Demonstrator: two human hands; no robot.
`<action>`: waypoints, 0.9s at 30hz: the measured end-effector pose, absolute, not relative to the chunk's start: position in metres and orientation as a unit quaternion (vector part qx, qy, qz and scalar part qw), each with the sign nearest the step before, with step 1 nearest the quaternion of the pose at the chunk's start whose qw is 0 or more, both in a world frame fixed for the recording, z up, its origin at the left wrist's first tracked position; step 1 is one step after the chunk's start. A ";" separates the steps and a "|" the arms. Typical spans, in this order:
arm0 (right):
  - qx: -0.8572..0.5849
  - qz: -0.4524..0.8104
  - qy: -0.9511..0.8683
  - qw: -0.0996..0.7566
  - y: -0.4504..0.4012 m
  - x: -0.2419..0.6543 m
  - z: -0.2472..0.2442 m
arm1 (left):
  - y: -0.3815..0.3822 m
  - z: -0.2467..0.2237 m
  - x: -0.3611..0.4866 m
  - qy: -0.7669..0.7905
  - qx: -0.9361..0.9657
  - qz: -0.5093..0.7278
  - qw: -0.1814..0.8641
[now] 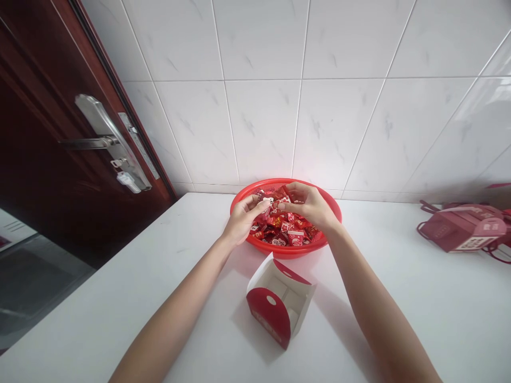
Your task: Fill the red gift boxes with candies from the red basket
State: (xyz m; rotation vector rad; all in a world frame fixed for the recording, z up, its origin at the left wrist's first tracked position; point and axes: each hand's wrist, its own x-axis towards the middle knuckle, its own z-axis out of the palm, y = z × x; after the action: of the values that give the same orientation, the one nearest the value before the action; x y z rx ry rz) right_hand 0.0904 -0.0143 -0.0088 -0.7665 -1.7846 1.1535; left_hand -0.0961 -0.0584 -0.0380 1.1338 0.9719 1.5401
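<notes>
A red plastic basket (334, 213) full of wrapped candies (285, 229) stands against the tiled wall. Over its left side, my left hand (241, 219) is closed, pinching a wrapped candy (263, 205) between thumb and fingers. My right hand (309, 205) is above the candies on the right, thumb and fingers closed around a small red wrapped candy whose outline is partly hidden. Nearer to me, between my forearms, sits a red and white paper box (268, 314). Its top is open and its white inside looks bare.
Folded dark-red gift boxes with ribbon cords (459, 229) lie at the right on the white table (191, 330). Behind the table rises a white tiled wall (263, 122). At the left is a dark wooden door (35, 106) with a metal handle (90, 142) and hanging keys.
</notes>
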 end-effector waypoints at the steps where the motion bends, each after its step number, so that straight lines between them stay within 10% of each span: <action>1: -0.303 0.470 -0.712 0.425 -0.015 0.090 -0.008 | -0.058 -0.038 -0.096 0.398 0.465 0.631 0.477; 27: -0.286 0.486 -0.663 0.492 -0.017 0.080 -0.012 | -0.058 -0.040 -0.101 0.400 0.545 0.567 0.471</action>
State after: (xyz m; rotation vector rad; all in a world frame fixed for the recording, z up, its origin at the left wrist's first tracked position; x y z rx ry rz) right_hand 0.0802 -0.0167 -0.0124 -0.6937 -1.6092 1.1791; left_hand -0.1006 -0.0577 -0.0405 1.3338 0.9794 1.3887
